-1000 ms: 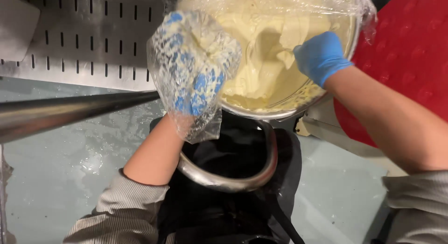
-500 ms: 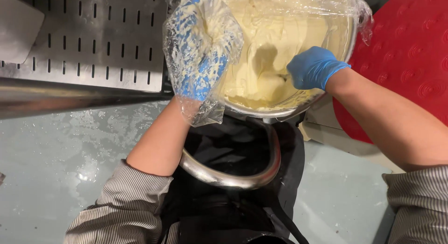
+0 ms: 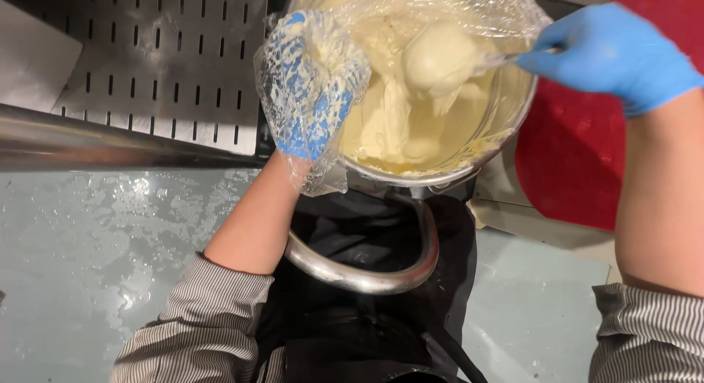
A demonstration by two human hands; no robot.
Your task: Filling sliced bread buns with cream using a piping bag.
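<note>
The far rim of the metal bowl (image 3: 469, 174) is cut off by the top edge. The tool in the right hand (image 3: 612, 53) is hidden by its grip and blurred plastic film (image 3: 455, 9).

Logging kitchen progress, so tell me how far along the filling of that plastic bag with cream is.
Done: the clear bag is draped over the left hand and smeared with cream. In hand: the right hand lifts a scoop of cream from the metal bowl. Left: much cream remains in the bowl.
</note>
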